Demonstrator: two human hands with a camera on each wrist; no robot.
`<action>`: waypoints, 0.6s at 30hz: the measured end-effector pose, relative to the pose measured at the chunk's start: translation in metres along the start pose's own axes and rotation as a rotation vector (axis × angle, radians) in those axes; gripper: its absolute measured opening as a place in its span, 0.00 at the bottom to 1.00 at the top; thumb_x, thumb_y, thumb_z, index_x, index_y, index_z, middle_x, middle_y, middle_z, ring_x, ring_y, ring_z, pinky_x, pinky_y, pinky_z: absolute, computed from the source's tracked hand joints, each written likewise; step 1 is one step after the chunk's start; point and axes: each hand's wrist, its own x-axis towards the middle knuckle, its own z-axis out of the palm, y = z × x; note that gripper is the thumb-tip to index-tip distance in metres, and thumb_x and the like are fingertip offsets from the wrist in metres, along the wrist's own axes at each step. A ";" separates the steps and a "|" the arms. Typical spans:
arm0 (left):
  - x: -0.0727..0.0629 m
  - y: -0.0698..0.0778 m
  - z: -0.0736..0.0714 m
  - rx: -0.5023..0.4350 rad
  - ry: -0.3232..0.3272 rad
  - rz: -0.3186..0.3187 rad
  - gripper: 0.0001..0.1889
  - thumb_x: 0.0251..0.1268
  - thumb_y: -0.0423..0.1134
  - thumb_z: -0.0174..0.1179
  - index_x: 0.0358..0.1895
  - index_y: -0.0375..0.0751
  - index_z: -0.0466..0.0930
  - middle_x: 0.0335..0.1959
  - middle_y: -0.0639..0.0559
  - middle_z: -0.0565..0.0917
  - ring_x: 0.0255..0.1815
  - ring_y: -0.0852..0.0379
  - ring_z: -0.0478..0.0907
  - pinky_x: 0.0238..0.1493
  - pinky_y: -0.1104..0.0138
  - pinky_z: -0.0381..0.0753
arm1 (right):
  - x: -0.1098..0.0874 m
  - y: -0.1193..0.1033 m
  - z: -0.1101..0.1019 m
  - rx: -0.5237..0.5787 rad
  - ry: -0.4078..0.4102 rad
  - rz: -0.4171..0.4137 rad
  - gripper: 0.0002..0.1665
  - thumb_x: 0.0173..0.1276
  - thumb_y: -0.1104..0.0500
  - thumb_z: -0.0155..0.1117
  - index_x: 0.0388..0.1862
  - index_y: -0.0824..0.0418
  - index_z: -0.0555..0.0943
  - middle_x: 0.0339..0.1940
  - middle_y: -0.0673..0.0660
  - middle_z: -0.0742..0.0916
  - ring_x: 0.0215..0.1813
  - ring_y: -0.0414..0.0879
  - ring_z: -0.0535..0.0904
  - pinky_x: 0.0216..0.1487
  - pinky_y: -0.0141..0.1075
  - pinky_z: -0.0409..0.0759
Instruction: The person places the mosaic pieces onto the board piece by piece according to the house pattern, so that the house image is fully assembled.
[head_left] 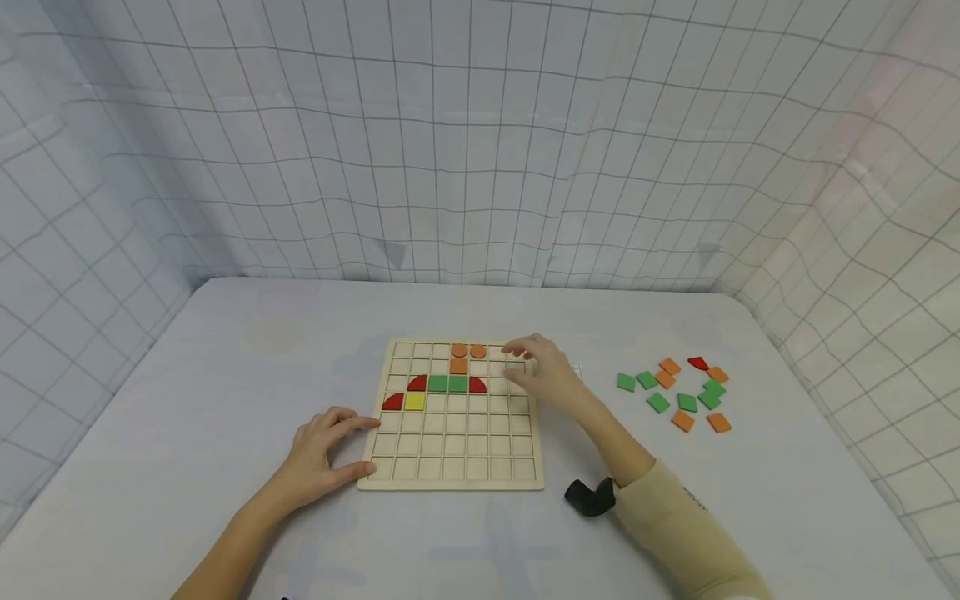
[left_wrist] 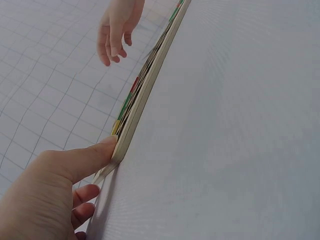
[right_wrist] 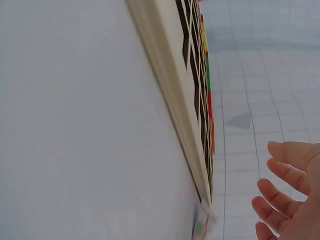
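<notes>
A pale wooden grid board (head_left: pixel 450 486) lies on the table, partly filled with coloured pieces. Two orange discs (head_left: pixel 477 352) and an orange square (head_left: pixel 458 366) sit in its far rows. Below them two green squares (head_left: pixel 447 383) lie between red quarter-circles (head_left: pixel 417 383), and a yellow square (head_left: pixel 414 402) is lower left. My left hand (head_left: pixel 318 454) rests at the board's left side, thumb on the near corner and index finger touching the rim. Over the board's far right part hovers my right hand (head_left: pixel 551 375), fingers loosely bent, nothing between them in the right wrist view.
To the right of the board lie loose green squares (head_left: pixel 687 402), orange squares (head_left: pixel 718 422) and a red quarter-circle (head_left: pixel 698 363). A black curved object (head_left: pixel 590 498) is beside the right sleeve (head_left: pixel 678 533). Part of a printed card (head_left: pixel 577 369) shows behind the right hand.
</notes>
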 end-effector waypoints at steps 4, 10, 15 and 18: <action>0.000 0.000 0.000 -0.003 -0.005 -0.008 0.26 0.42 0.44 0.71 0.49 0.46 0.78 0.43 0.52 0.72 0.44 0.50 0.67 0.42 0.53 0.56 | -0.008 0.022 -0.024 0.013 0.048 0.040 0.19 0.62 0.60 0.62 0.52 0.63 0.75 0.48 0.63 0.78 0.50 0.56 0.71 0.49 0.48 0.70; -0.001 0.001 0.000 -0.001 -0.010 -0.025 0.26 0.42 0.45 0.71 0.50 0.47 0.78 0.44 0.52 0.72 0.45 0.50 0.67 0.44 0.52 0.56 | -0.021 0.057 -0.059 -0.013 0.157 0.105 0.19 0.62 0.63 0.62 0.52 0.66 0.74 0.47 0.67 0.77 0.49 0.60 0.71 0.50 0.51 0.68; 0.000 0.001 0.000 -0.003 -0.007 -0.017 0.26 0.41 0.44 0.71 0.49 0.47 0.78 0.44 0.52 0.72 0.45 0.50 0.67 0.43 0.52 0.56 | -0.036 0.086 -0.084 -0.031 0.220 0.200 0.20 0.64 0.61 0.60 0.54 0.65 0.73 0.48 0.67 0.76 0.50 0.59 0.70 0.50 0.51 0.67; 0.000 0.001 0.000 -0.007 -0.006 -0.016 0.26 0.42 0.45 0.71 0.49 0.47 0.78 0.44 0.52 0.72 0.45 0.50 0.67 0.43 0.52 0.56 | -0.047 0.102 -0.097 -0.033 0.237 0.242 0.21 0.65 0.60 0.59 0.55 0.65 0.72 0.48 0.67 0.75 0.51 0.59 0.69 0.50 0.51 0.67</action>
